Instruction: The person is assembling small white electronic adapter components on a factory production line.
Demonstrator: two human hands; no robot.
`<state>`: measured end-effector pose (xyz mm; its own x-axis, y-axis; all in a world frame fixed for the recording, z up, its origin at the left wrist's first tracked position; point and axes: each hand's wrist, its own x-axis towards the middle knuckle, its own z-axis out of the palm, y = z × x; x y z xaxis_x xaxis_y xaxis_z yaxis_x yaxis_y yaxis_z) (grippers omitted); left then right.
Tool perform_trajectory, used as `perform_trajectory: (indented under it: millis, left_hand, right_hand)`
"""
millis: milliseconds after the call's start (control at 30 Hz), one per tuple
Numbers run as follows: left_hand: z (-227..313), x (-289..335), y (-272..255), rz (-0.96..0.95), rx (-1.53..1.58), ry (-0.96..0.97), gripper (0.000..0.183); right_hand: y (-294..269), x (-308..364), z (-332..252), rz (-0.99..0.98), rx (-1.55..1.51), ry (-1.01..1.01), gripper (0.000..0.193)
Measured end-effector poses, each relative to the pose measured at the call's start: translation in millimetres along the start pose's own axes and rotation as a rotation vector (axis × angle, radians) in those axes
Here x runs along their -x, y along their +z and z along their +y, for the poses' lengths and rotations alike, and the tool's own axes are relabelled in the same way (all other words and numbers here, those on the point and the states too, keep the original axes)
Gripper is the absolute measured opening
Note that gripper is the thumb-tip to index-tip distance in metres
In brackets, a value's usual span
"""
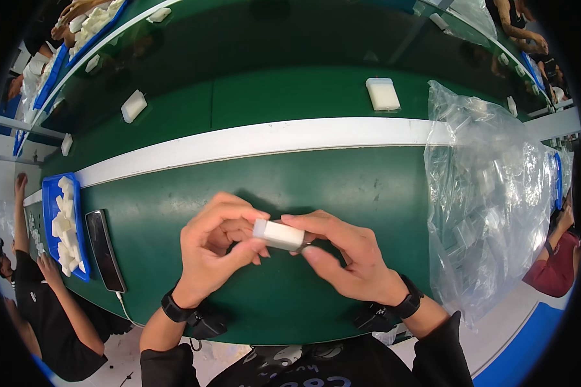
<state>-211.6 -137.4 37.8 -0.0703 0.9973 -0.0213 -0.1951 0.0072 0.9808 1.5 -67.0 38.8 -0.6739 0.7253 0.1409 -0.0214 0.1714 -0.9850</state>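
Between my two hands, above the green tabletop, I hold a small white block-shaped piece (283,236) with a translucent cap-like end on its left. My left hand (218,233) pinches that translucent end between thumb and forefinger. At the opposite end, the thumb and forefinger of my right hand (342,250) close on the piece. A thin dark bit shows by the right fingertips, too small to make out. Both wrists wear black straps with a dark device below.
A blue tray (79,240) of white pieces stands left, beside a phone (104,250) on a cable. A large clear plastic bag (478,193) covers the right. Beyond a white rail (258,139), white packs (383,95) lie on green belt. Co-workers sit at both sides.
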Motion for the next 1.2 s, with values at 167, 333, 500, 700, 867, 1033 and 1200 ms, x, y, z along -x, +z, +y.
perform_trajectory:
  millis: [167,333,500,700,867,1033,1200]
  left_hand:
    - [-0.3,-1.0,-4.3,-0.011,-0.014,-0.002,0.028]
    - [4.4,-3.5,-6.6,-0.061,-0.008,-0.007,0.028]
    - [8.5,0.4,-12.3,-0.025,0.017,-0.041,0.028]
    - [-4.8,-1.1,-11.0,-0.14,-0.012,0.125,0.036]
    - [2.7,3.1,-1.6,-0.127,0.129,0.037,0.048]
    - [-2.6,1.8,-8.1,-0.119,0.179,-0.115,0.05]
    - [2.1,3.7,-13.5,-0.069,-0.107,0.02,0.036]
  right_hand:
    - [-3.7,-2.3,1.9,-0.054,0.025,-0.008,0.034]
    - [-7.3,-3.9,-6.3,-0.087,-0.001,0.098,0.03]
    - [-4.2,-9.0,-7.6,-0.14,-0.009,0.119,0.032]
    - [2.3,-3.6,-9.8,-0.076,-0.417,0.205,0.038]
    - [10.1,1.0,1.6,0.017,-0.287,0.129,0.047]
    - [15.0,-1.7,-3.1,0.046,0.011,-0.006,0.05]
    - [18.1,-2.6,2.7,0.083,-0.227,0.184,0.035]
